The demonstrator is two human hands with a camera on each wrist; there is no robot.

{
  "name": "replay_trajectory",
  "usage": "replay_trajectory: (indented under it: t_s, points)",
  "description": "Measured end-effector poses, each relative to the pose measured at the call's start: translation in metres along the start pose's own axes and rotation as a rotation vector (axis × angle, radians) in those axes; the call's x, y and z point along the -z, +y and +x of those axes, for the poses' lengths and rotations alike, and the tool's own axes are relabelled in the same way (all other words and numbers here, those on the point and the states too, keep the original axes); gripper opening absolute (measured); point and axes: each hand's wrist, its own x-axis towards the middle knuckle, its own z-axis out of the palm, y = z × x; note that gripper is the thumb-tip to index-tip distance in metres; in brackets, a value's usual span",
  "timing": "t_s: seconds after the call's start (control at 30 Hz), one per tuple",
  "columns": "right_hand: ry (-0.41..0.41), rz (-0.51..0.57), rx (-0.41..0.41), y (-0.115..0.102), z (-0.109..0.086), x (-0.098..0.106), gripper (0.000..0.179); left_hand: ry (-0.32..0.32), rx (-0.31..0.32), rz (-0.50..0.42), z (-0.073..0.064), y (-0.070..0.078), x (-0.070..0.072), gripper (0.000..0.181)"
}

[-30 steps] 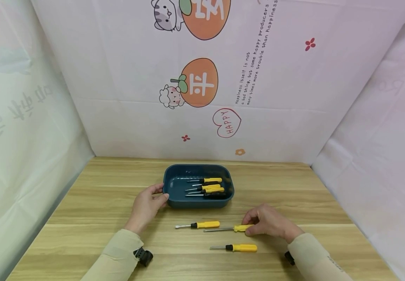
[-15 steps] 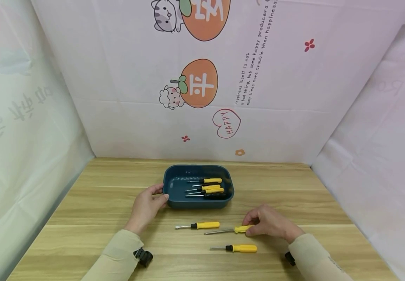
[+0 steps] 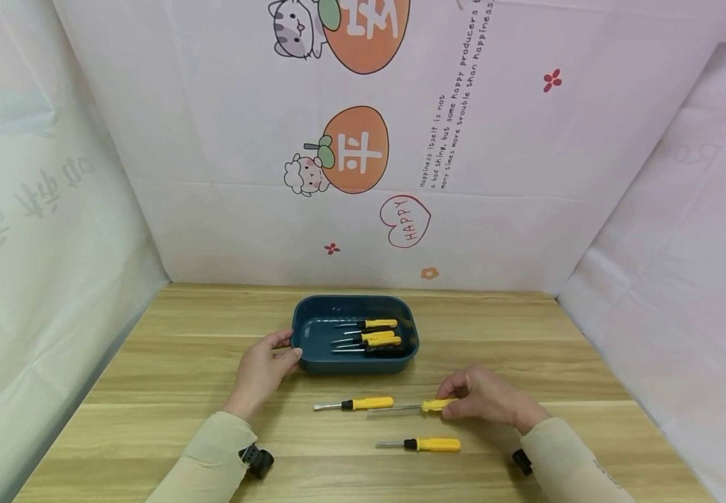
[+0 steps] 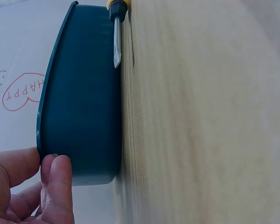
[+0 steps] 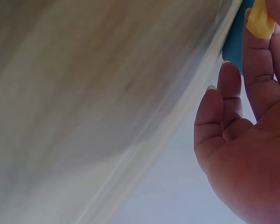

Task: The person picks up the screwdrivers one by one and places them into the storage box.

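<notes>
My left hand (image 3: 266,370) holds the left end of a dark blue rectangular box (image 3: 312,365), its thumb at the front corner of the rim. Several screwdrivers with yellow or black handles lie inside the box. In front of the box, my right hand (image 3: 485,399) pinches the yellow handle of a screwdriver (image 3: 433,405) between thumb and fingers; its blurred shaft points left. The right wrist view shows the yellow handle end (image 5: 261,21) between the fingertips. Another yellow-handled screwdriver (image 3: 372,403) lies just left of the held one, and a third screwdriver (image 3: 437,444) lies nearer me.
The wooden table (image 3: 212,314) meets a white printed cloth (image 3: 495,230) behind the box. More white cloth hangs at the left (image 3: 54,209) and right sides. Each wrist bears a black device, such as the left wrist device (image 3: 257,461).
The held screwdriver's tip dipped toward me, then rose a little, and its shaft is now blurred. My right hand has shifted very slightly right. The left hand and box stay in place.
</notes>
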Motion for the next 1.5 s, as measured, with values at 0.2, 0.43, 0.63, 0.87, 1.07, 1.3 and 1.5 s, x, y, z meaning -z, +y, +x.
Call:
replay_trajectory:
  t_s: [0.2,0.43,0.63,0.87,1.07,1.3,1.5]
  points:
    - [0.021,0.0,0.02,-0.005,-0.001,0.005,0.017,0.003,-0.001,-0.003,0.001,-0.001,0.0,0.052]
    - [0.057,-0.006,-0.003,-0.013,0.0,0.013,0.02,0.007,-0.001,-0.004,0.002,0.0,0.001,0.052]
    - [0.057,0.004,-0.03,-0.021,0.003,0.018,0.017,0.011,0.0,0.002,0.002,0.001,0.001,0.052]
    - [0.092,-0.04,-0.02,-0.029,0.01,0.023,0.017,0.009,0.003,0.0,0.002,0.001,0.001,0.052]
    - [0.101,-0.033,0.002,-0.038,0.018,0.026,0.014,0.008,-0.002,0.003,0.002,0.0,0.0,0.052]
    - [0.105,-0.031,0.009,-0.05,0.029,0.028,0.012,0.007,0.001,-0.003,0.003,-0.001,-0.001,0.053]
    - [0.136,-0.055,0.002,-0.06,0.041,0.028,0.013,0.008,0.001,-0.005,0.002,-0.001,-0.001,0.052]
